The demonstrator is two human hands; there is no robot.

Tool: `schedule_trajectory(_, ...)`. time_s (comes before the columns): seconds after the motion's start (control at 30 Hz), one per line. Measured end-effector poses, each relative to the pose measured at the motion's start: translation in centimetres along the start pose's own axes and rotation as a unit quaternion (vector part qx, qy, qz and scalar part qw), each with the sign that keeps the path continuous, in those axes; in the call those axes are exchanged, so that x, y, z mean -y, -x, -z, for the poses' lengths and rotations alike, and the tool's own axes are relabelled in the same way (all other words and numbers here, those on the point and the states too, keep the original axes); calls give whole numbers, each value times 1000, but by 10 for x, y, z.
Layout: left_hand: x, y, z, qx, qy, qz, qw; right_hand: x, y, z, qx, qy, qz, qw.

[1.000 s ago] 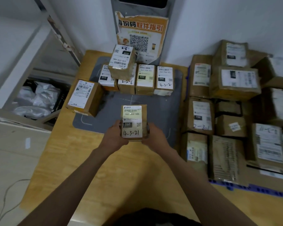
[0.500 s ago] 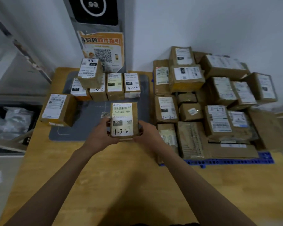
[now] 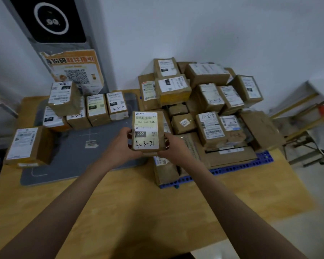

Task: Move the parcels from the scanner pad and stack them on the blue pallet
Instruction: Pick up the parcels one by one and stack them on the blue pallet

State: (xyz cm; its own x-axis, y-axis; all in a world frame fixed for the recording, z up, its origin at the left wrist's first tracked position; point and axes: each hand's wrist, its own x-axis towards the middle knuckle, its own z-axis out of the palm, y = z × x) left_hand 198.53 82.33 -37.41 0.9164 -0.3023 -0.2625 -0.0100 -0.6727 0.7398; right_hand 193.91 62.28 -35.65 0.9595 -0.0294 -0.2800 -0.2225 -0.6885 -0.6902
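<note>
The parcel (image 3: pixel 147 130) marked "4-3-21" is held above the bench (image 3: pixel 120 202), over the gap between the scanner pad (image 3: pixel 73 156) and the blue pallet (image 3: pixel 232 168), label facing up. The left hand (image 3: pixel 123 144) grips its left edge and the right hand (image 3: pixel 174 148) its right edge, fingers curled around the sides. The pallet carries a dense pile of stacked parcels (image 3: pixel 209 109); the pad holds a row of parcels (image 3: pixel 97 109) at its far edge and one larger box (image 3: pixel 29 144) at its left edge.

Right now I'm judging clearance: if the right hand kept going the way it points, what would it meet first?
Probably the parcels stacked on the blue pallet, just beyond the held parcel in the right hand; depth is unclear.
</note>
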Motion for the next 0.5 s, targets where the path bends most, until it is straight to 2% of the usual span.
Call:
schedule_trajectory(0.2,-47,-23,-17,7,-4,-42,999,-20,-8,51,0,-12,-5,1000)
schedule_trajectory(0.5,-106,-82,-54,12,-5,-27,1000,-62,-54,122,6,29,-17,999)
